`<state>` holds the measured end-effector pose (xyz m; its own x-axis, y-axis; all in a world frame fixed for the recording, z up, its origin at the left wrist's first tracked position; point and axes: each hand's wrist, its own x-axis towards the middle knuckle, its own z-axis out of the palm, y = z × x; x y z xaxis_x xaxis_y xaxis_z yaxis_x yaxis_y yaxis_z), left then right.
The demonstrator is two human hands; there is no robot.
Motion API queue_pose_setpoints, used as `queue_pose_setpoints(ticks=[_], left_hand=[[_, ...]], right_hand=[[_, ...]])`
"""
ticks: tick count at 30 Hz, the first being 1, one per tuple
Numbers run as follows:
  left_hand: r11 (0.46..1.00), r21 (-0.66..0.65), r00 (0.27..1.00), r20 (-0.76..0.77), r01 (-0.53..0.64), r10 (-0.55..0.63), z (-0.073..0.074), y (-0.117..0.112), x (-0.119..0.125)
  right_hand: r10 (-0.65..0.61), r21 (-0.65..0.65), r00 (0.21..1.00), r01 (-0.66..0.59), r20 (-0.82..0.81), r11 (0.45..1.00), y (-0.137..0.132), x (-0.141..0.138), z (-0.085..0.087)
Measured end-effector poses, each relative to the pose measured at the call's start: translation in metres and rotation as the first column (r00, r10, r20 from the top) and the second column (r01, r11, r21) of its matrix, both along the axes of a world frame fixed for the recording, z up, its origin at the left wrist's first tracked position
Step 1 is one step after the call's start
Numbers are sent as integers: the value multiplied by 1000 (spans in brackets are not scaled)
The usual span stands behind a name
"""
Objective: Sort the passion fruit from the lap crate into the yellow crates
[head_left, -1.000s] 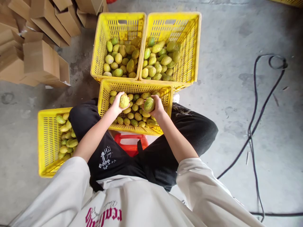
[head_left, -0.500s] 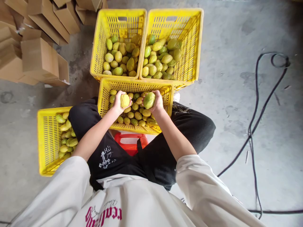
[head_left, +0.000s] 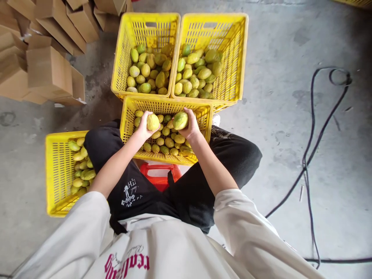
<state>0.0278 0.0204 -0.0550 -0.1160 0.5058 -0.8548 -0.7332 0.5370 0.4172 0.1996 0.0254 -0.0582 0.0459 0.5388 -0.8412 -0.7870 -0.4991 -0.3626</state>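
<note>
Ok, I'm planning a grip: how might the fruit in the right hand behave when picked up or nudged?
The fruit would probably roll, given its rounded oval shape. It is likely stiff: its visible outline shows no dent in the right hand. It seems light enough for one hand, which holds it alone.

A grey floor (head_left: 285,104), marked by darker stains and scuffs, extended across the setting. Brown cardboard boxes (head_left: 48,73), closely grouped and set at varied angles, occupied the upper left corner. The floor just beside them lay in deeper shade, whereas its lower right portion was pale and more brightly lit. At right, a black cable (head_left: 304,167) formed a long loop, coiled once at its upper end and crossing itself lower down. A yellow edge (head_left: 356,3) entered at the upper right corner.
</note>
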Motion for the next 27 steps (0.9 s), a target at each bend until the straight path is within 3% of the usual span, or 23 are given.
queue_pose_setpoints(ticks=[4, 9, 18, 27], left_hand=[[996, -92, 999, -50, -12, 7, 5, 2, 2], [988, -151, 999, -34, 8, -13, 5, 4, 3], [984, -172, 998, -11, 54, -57, 7, 2, 5], [982, -177, 997, -23, 68, -73, 6, 0, 8]], right_hand=[[24, -93, 1000, -23, 12, 995, -3, 8, -8], [176, -61, 984, -174, 17, 983, -7, 14, -25], [42, -63, 999, -42, -6, 997, -4, 5, -6], [100, 48, 992, -105, 82, 993, 2, 6, -26]])
